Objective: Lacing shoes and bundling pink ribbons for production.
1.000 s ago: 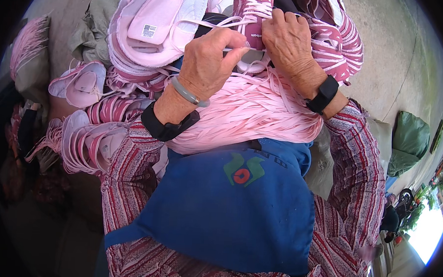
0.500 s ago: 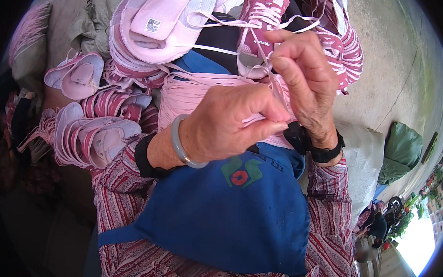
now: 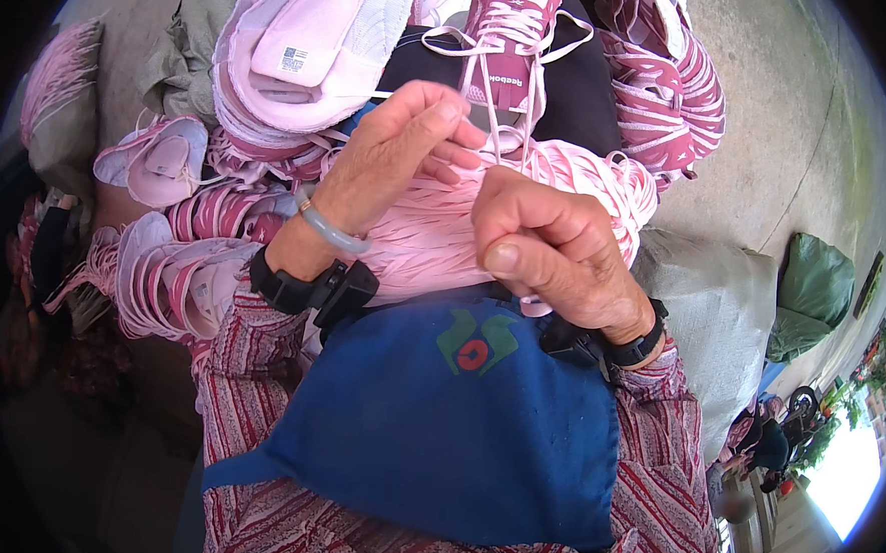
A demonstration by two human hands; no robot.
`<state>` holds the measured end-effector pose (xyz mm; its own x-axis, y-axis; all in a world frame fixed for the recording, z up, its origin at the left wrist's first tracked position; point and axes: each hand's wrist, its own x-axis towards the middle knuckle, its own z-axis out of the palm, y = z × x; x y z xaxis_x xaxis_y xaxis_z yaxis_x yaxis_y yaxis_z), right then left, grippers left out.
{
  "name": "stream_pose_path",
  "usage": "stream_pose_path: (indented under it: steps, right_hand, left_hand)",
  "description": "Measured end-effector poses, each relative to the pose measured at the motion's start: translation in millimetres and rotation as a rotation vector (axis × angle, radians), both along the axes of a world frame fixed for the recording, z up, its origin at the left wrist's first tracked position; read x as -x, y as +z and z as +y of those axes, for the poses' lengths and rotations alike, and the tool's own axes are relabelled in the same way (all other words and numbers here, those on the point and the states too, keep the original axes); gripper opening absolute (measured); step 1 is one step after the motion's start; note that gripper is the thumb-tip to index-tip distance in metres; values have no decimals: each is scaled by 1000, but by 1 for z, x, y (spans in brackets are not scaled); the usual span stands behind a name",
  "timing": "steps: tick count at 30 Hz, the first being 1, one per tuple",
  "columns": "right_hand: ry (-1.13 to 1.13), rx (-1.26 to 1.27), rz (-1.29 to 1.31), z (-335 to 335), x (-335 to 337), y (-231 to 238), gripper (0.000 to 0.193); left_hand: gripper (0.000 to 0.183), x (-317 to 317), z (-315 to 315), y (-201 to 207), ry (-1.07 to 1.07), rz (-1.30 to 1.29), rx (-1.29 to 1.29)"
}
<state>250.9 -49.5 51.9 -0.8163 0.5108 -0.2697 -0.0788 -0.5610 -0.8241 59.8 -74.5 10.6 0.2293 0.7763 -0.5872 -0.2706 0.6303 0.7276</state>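
A dark pink shoe upper point(image 3: 502, 69) lies at the top middle, with pale pink shoelaces point(image 3: 530, 116) threaded through its eyelets. Loops of lace stick out at either side of it, and two strands hang down toward my right hand point(image 3: 562, 245). That hand is closed around the strands, and a short lace end pokes out below the fingers. My left hand point(image 3: 401, 154) hovers to the left, fingers apart with nothing in them. Beneath both hands a thick bundle of pink laces point(image 3: 420, 237) spreads across my lap, above the blue apron point(image 3: 435, 426).
Nested shoe uppers point(image 3: 305, 44) are piled at the upper left, and more striped uppers point(image 3: 672, 108) at the upper right. Further uppers point(image 3: 178, 273) lie at the left. A pale sack point(image 3: 707, 310) and a green bag point(image 3: 813, 291) stand at the right.
My hands have drawn apart: the left went up and left and opened, the right came down toward my lap. The laces that stretched between them now hang from the upper to my right hand.
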Motion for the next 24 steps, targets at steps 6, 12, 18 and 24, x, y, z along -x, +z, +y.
stream_pose_path:
  steps: [6, 12, 18, 24]
  right_hand:
    - [43, -339, 31, -8, 23, -17, 10]
    - [-39, -402, -4, -14, 32, -29, 11]
    - [-38, -333, 34, -13, 26, -31, 8]
    - [-57, -404, -13, -13, 8, -28, 8]
  left_hand:
    - [46, -16, 27, -27, -137, 300, -22]
    - [41, -25, 37, -32, -96, 0, 95]
    - [28, -20, 32, -23, -55, -19, 172]
    - [23, -15, 16, -2, -57, 61, 33]
